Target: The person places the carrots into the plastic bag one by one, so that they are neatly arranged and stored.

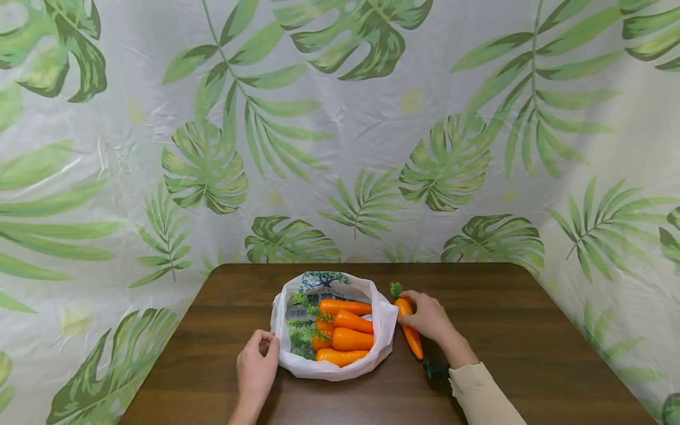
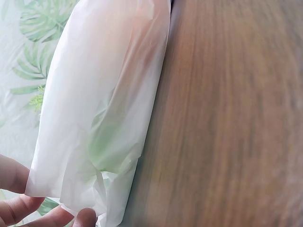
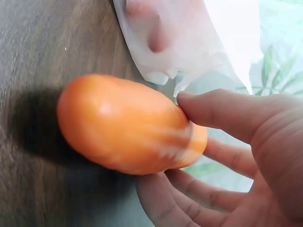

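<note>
A white plastic bag (image 1: 297,369), its rim folded out wide, stands on the table with several orange carrots (image 1: 353,339) in it. Their green leafy tops point left. At the bag's left side, my left hand (image 1: 256,363) pinches the rim; the left wrist view shows fingertips (image 2: 85,218) against the thin plastic (image 2: 94,118). Just right of the bag, my right hand (image 1: 432,319) grips another carrot (image 1: 411,337) between thumb and fingers. That carrot slants, leafy top away from me. Its blunt orange end (image 3: 109,123) looms large in the right wrist view.
The brown wooden table (image 1: 504,330) extends to both sides of the bag. Below my right wrist is a dark rounded object (image 1: 437,370), partly hidden, its kind unclear. A leaf-printed curtain (image 1: 372,147) hangs behind the table.
</note>
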`<action>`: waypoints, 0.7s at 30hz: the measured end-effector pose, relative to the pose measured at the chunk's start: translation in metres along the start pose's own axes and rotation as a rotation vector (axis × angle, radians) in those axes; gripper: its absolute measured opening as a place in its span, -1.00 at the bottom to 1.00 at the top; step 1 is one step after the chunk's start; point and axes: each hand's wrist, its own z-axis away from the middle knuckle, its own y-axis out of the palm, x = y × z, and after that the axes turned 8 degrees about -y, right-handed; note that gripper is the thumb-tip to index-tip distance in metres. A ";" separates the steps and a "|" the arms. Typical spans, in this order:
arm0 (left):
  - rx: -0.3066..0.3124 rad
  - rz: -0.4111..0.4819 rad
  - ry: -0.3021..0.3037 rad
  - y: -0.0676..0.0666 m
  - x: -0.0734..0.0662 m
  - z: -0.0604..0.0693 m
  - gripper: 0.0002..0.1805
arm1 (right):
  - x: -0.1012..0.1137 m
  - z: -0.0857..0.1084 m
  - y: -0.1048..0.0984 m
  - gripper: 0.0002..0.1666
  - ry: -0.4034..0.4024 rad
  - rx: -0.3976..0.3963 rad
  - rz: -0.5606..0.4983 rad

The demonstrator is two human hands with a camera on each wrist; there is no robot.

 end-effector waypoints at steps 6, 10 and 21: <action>-0.005 0.005 0.012 0.000 0.001 0.000 -0.88 | 0.001 0.000 0.002 -0.28 0.037 0.005 -0.014; -0.006 0.002 0.014 0.000 0.001 0.000 -0.89 | 0.000 -0.001 0.003 -0.30 0.049 0.009 -0.014; -0.011 0.011 0.018 0.000 -0.001 0.001 -0.87 | 0.002 0.001 -0.002 -0.32 0.057 0.022 -0.023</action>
